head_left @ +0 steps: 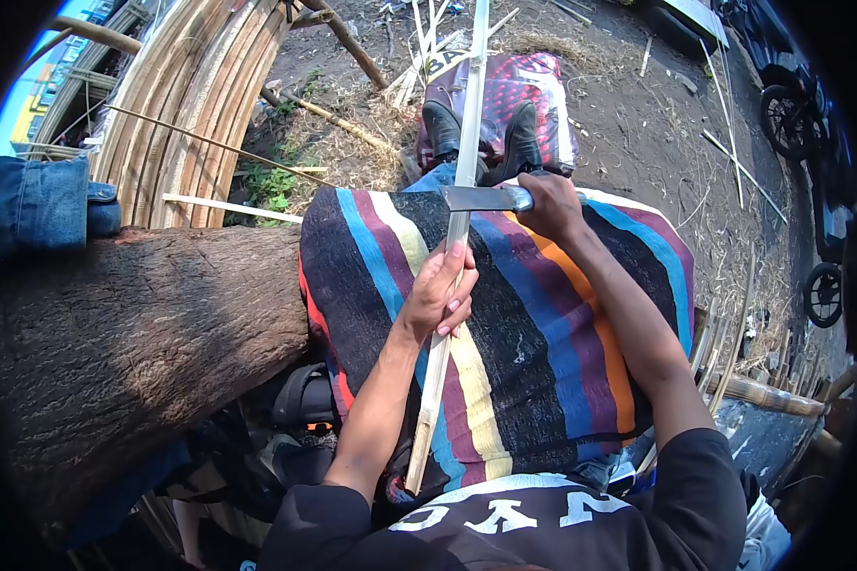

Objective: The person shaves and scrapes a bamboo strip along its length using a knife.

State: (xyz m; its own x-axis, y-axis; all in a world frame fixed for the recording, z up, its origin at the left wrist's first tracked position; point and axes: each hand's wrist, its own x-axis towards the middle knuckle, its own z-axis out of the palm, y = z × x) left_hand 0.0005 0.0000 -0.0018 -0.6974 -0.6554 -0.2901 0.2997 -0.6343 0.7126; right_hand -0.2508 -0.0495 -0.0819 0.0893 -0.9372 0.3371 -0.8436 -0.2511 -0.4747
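Observation:
My left hand is closed round a long, pale bamboo strip, which runs from near my waist out past my feet. In my right hand is the handle of a knife. Its broad metal blade lies across the strip, a little beyond my left hand, and touches or nearly touches it. Under both hands a striped cloth in black, blue, maroon, yellow and orange covers my lap and legs. Two dark shoes show past the cloth's far edge, one on either side of the strip.
A thick tree trunk lies to my left, with blue denim above it. Long curved wooden slats are stacked at the upper left. A printed red and white sack lies beyond my shoes. Motorbikes stand at the right.

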